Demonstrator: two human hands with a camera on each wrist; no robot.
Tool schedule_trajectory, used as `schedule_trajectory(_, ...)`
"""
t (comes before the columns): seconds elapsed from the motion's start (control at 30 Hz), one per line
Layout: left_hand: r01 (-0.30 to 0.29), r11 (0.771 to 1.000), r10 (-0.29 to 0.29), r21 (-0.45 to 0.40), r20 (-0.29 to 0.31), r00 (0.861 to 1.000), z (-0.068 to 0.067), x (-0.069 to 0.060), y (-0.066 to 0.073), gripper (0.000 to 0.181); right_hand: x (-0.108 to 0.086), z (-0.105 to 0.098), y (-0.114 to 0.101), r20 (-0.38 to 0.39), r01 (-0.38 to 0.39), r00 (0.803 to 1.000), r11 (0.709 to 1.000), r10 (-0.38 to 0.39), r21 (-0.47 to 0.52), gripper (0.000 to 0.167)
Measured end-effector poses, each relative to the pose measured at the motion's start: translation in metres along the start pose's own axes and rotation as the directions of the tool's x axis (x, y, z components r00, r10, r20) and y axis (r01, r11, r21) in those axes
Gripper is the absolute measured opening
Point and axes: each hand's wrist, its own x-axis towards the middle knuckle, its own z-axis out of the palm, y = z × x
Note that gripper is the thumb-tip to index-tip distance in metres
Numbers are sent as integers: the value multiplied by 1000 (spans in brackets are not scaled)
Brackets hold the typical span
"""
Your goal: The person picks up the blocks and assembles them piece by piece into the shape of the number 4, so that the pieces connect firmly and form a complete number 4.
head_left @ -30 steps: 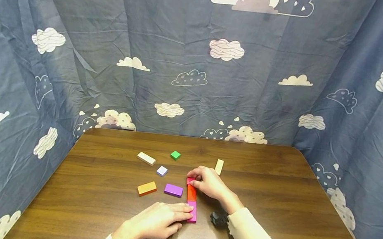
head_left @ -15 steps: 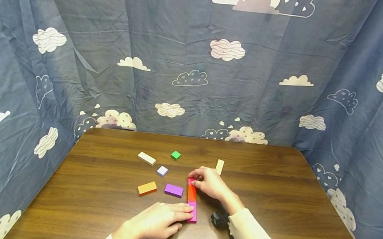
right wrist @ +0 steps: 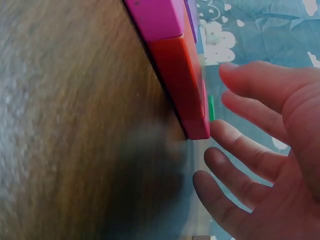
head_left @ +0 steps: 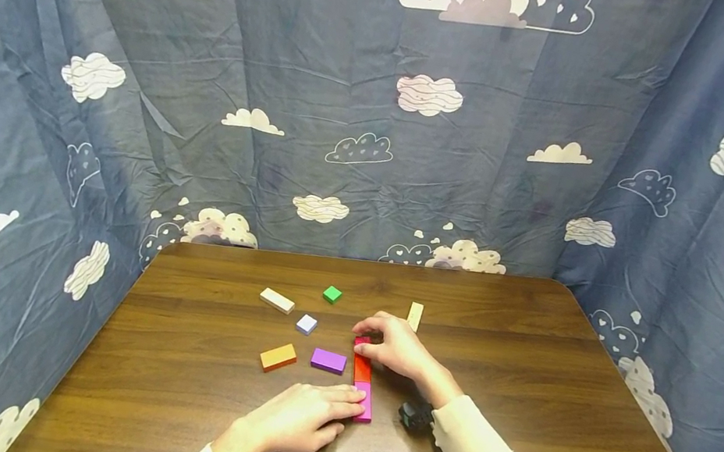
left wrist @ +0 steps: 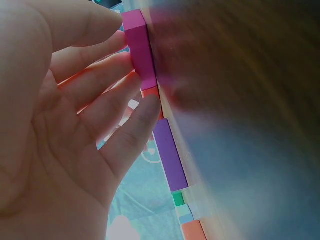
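Three blocks stand end to end in a row on the wooden table: a magenta block (head_left: 364,410) nearest me, an orange-red block (head_left: 363,369) in the middle and a smaller pinkish-red block (head_left: 361,340) at the far end. My left hand (head_left: 298,417) lies with extended fingers on the magenta block. Over the far end of the row hovers my right hand (head_left: 398,347), thumb and fingers spread. In the right wrist view its fingers (right wrist: 239,145) are loosely bent beside the pinkish-red block (right wrist: 196,127), gripping nothing; whether one fingertip touches it I cannot tell.
Left of the row lie a purple block (head_left: 329,361) and an orange block (head_left: 278,357). Farther back are a pale lavender cube (head_left: 307,324), a white block (head_left: 277,300) and a green block (head_left: 333,295). A cream block (head_left: 415,314) sits behind my right hand.
My right thumb and fingers have loosened from the far pinkish-red block and lifted slightly, leaving more of it showing. The left hand has stayed on the magenta block.
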Motion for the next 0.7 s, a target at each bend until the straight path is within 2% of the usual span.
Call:
schedule_trajectory(0.23,3,1000,-3,-8,3,1000,0,0,0,39,2,5,-4,8,32,999,997,-31,-65,35)
schedule_trajectory(0.7,12,1000,-12,17,10,1000,-1,0,1,40,5,12,-9,130,80,990,988,-63,-132,40)
